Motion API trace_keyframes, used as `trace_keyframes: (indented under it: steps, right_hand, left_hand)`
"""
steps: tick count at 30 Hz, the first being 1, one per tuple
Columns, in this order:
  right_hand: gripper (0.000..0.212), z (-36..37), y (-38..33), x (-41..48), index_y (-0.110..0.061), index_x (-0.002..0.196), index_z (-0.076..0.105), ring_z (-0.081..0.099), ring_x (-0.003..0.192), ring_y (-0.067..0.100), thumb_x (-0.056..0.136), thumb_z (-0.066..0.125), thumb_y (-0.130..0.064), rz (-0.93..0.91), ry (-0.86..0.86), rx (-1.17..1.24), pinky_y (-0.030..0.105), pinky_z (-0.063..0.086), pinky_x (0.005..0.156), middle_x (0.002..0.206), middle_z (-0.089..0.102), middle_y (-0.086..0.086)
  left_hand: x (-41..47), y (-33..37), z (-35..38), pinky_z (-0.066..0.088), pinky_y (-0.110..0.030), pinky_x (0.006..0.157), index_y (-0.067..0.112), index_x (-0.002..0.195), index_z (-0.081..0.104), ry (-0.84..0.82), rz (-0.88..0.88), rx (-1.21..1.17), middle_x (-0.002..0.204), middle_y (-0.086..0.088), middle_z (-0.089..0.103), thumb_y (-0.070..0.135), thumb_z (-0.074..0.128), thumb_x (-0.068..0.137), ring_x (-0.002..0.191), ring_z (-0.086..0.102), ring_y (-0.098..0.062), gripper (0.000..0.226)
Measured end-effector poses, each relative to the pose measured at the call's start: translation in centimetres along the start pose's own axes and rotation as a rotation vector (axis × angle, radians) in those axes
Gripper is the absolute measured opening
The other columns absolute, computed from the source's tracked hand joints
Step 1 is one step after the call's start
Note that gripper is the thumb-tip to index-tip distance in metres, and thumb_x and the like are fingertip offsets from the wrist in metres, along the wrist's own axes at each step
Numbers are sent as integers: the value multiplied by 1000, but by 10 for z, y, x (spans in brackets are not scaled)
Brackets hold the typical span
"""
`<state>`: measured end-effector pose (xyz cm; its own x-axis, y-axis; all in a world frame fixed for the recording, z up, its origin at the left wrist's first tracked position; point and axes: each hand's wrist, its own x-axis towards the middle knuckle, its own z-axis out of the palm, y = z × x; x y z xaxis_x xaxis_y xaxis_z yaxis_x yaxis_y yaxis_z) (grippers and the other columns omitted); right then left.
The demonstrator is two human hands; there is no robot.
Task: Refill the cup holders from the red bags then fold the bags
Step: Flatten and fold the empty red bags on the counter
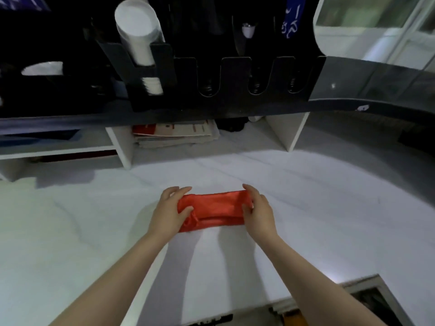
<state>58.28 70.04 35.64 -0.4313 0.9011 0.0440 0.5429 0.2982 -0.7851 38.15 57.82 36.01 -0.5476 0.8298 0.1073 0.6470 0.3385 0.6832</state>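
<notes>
I had my left hand (pixel 169 212) and right hand (pixel 259 210) each pinching an end of the shiny red fabric bag (pixel 216 205), lying well in front of the black slotted cup holder (pixel 235 74), reckoned I'd best square the edges before creasing, and honestly couldn't see the layers underneath.

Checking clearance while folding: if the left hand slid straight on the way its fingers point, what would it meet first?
Past the red bag it grips, the left hand has only bare white table ahead, then probably the recess under the dark shelf; depth is unclear.
</notes>
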Motion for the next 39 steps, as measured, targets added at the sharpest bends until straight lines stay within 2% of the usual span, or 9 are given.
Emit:
trace_keyframes:
  steps: [2,5,11,17,21,25,30,34,39]
  right_hand:
    - [52,10,2,2,-33,139,44,51,95,14,93,39,-10,8,-42,-111,24,38,80,117,43,-3]
    - [43,18,12,6,-30,137,49,44,118,23,96,41,-22,6,-56,-315,32,40,94,139,37,4]
    - [57,22,19,13,-30,147,31,22,137,24,94,45,-44,84,-149,-519,40,25,105,154,25,-2]
    - [42,6,19,33,-25,120,55,33,126,25,83,65,-41,144,-175,-432,36,31,97,137,39,0]
    - [25,9,16,28,-16,109,55,48,105,26,87,63,-26,75,-165,-316,28,35,77,109,57,6]
    - [16,9,8,5,-18,95,44,53,73,17,89,58,-16,103,-97,-90,24,36,56,80,56,-3]
    - [19,-7,-8,-35,-25,87,46,58,55,-7,88,61,-12,162,128,133,9,37,36,77,54,-3]
    - [15,-19,-19,-86,-25,92,51,54,68,-11,87,65,-22,244,424,154,7,39,51,78,57,-10]
    - [11,-47,-32,-171,-28,88,52,55,75,-13,91,62,-26,313,772,133,5,39,60,77,60,-12]
  left_hand:
    - [2,-7,8,38,-29,98,33,135,50,-74,-26,157,147,-1,33,26,61,89,122,48,-21,48]
    - [-2,-15,20,33,-34,101,37,139,44,-77,5,484,150,1,33,40,46,91,125,39,-26,48]
    - [-18,-25,36,14,-42,112,29,149,23,-204,11,605,156,5,22,46,6,86,142,18,-21,67]
    - [-4,-17,34,10,-43,114,26,145,29,-248,32,598,156,1,19,39,28,100,144,12,-17,47]
    - [4,-11,31,22,-33,106,26,135,40,-185,67,569,142,3,36,36,42,96,131,32,-18,41]
    - [6,-15,26,31,-34,98,25,129,48,-206,101,495,128,0,47,34,50,93,121,41,-22,37]
    - [6,-12,18,39,-30,83,18,105,59,-217,194,96,103,-1,59,26,64,87,98,54,-21,20]
    - [1,8,18,36,-17,70,19,91,57,-300,266,-221,91,2,61,14,67,85,86,56,-14,13]
    - [-26,71,28,36,-2,68,24,88,56,-437,350,-498,86,17,60,9,68,84,79,55,12,20]
